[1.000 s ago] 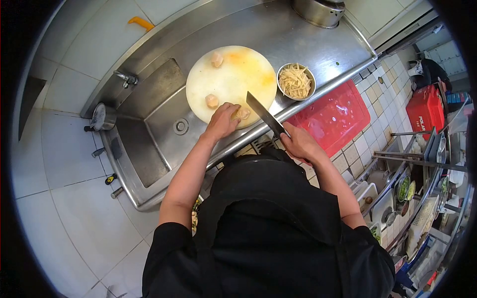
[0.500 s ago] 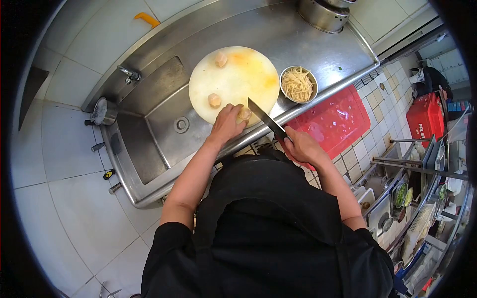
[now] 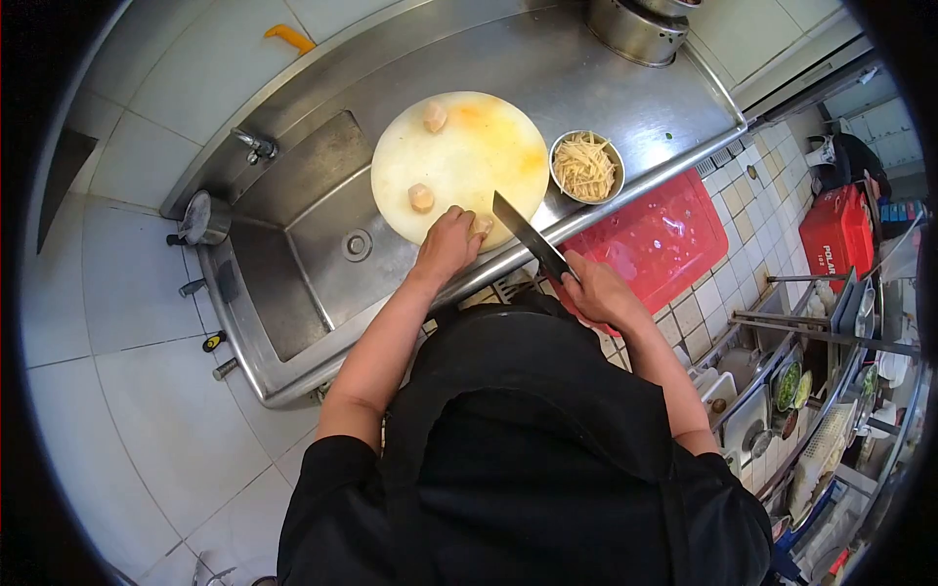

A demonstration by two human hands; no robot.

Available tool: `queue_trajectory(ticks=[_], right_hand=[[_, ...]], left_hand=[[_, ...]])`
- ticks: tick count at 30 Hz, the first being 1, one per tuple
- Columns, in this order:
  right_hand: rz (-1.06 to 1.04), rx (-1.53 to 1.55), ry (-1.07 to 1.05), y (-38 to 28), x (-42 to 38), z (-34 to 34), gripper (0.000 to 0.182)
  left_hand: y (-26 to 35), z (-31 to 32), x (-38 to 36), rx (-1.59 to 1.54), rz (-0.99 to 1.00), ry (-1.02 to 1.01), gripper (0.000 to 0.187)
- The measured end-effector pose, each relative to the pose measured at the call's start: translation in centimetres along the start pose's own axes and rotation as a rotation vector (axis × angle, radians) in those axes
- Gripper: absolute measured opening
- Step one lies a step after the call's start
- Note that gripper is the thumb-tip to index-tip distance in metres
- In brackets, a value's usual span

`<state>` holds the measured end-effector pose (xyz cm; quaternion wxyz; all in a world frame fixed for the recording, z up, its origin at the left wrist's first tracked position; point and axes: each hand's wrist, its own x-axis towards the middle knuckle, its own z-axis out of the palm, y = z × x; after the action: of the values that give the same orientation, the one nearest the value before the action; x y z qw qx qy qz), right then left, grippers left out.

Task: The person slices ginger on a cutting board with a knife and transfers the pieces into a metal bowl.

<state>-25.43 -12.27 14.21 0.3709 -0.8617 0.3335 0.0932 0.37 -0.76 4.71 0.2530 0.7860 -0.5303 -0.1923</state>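
On the round white cutting board point(image 3: 430, 161), my left hand point(image 3: 449, 242) grips a pale peeled vegetable piece point(image 3: 483, 225) near the front edge. Its exact kind is not clear to me. My right hand point(image 3: 598, 291) is closed around the handle of a kitchen knife point(image 3: 528, 232). The blade points up and left, just right of the held piece and apart from it. A second pale piece point(image 3: 421, 198) lies left of my fingers, and a third pale piece point(image 3: 435, 117) rests near the far edge. Pale thin strips point(image 3: 584, 168) fill a metal bowl point(image 3: 618, 184) to the right.
Left of the board is a steel sink basin point(image 3: 283, 293) with a tap point(image 3: 256, 146). A metal pot point(image 3: 635, 34) stands at the far right of the counter. Below the counter edge lies a red plastic lid or tray point(image 3: 664, 239). Shelving with containers point(image 3: 787, 383) is at right.
The knife has shifted slightly to the right, away from the held piece. My left fingers have drawn closer together on the piece. The other pieces and the bowl stay put.
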Motion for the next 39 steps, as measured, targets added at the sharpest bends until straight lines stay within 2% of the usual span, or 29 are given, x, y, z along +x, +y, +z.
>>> queue_trajectory(ticks=[5, 8, 10, 13, 17, 19, 22, 28, 37, 39], right_hand=[[-0.059, -0.013, 0.027, 0.6, 1.7, 0.5, 0.024], [-0.066, -0.017, 0.009, -0.1, 1.1, 0.2, 0.023], [-0.070, -0.004, -0.004, -0.5, 0.4, 0.4, 0.023], [-0.034, -0.016, -0.003, -0.6, 0.0, 0.8, 0.022], [-0.006, -0.078, 0.039, -2.0, 0.8, 1.0, 0.023], [-0.016, -0.111, 0.054, -2.9, 2.1, 0.9, 0.023], [-0.058, -0.210, 0.048, -3.8, 4.6, 0.7, 0.022], [-0.125, -0.366, -0.043, -5.8, 7.7, -0.4, 0.024], [-0.072, -0.418, -0.134, -6.5, 6.7, -0.4, 0.025], [-0.070, -0.388, -0.095, -6.2, 5.5, -0.2, 0.023]], left_hand=[[0.0, 0.7, -0.1, -0.009, -0.017, 0.073, 0.039], [-1.7, 0.8, 0.5, -0.073, 0.020, 0.067, 0.039], [-2.5, 0.5, 0.9, -0.040, 0.137, 0.045, 0.039], [-2.8, 0.2, 1.0, -0.030, 0.143, 0.001, 0.039], [-1.6, -0.1, 0.1, -0.099, 0.119, 0.083, 0.034], [-1.6, -0.1, 0.1, -0.172, 0.086, 0.113, 0.025], [-1.9, 0.3, 0.5, -0.097, 0.103, 0.089, 0.017], [-1.8, 1.3, 0.5, -0.109, 0.071, 0.173, 0.013], [-1.5, 1.2, 0.5, -0.164, 0.022, 0.146, 0.012], [-1.4, 1.1, 0.5, -0.164, 0.022, 0.140, 0.011]])
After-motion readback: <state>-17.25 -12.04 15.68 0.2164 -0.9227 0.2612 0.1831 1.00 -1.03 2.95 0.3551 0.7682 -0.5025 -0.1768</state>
